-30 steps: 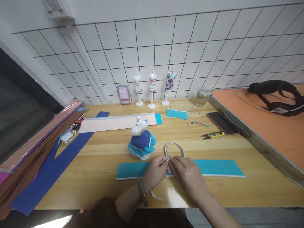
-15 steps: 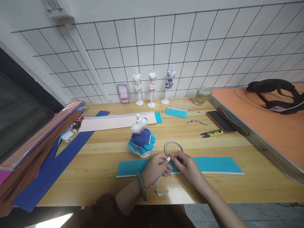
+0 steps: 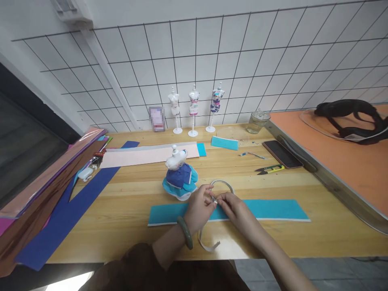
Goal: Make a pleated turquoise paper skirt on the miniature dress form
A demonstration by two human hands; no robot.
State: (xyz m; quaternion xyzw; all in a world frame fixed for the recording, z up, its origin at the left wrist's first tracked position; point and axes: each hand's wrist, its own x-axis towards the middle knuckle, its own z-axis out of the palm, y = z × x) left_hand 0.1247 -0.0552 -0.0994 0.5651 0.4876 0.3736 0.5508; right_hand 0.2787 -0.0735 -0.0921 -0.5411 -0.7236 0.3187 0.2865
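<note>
Over a long turquoise strip with a white edge (image 3: 275,209), my two hands meet at the fingertips. My left hand (image 3: 200,208), a green bangle on its wrist, pinches a narrow whitish tape strip (image 3: 208,247), whose loose end curls down onto the table. The fingers of my right hand (image 3: 235,207) are closed on the same tape at its small white tip. A thin tape roll (image 3: 223,181) lies just behind my fingers, partly covered by them. Left of the hands stands a small dress form (image 3: 180,176) in a blue and turquoise outfit.
Several strips, pink (image 3: 148,157) and dark blue (image 3: 75,212), lie left. Three dress forms (image 3: 193,105) stand by the wall. Yellow-handled thread snips (image 3: 270,169), a phone (image 3: 282,154) and a glass cup (image 3: 257,122) are at right, beside an orange surface (image 3: 342,169).
My left hand has turned and lifted its fingers slightly toward the tape roll, still pinching the tape. The tape's loose end has swung a little right. My right hand has barely moved.
</note>
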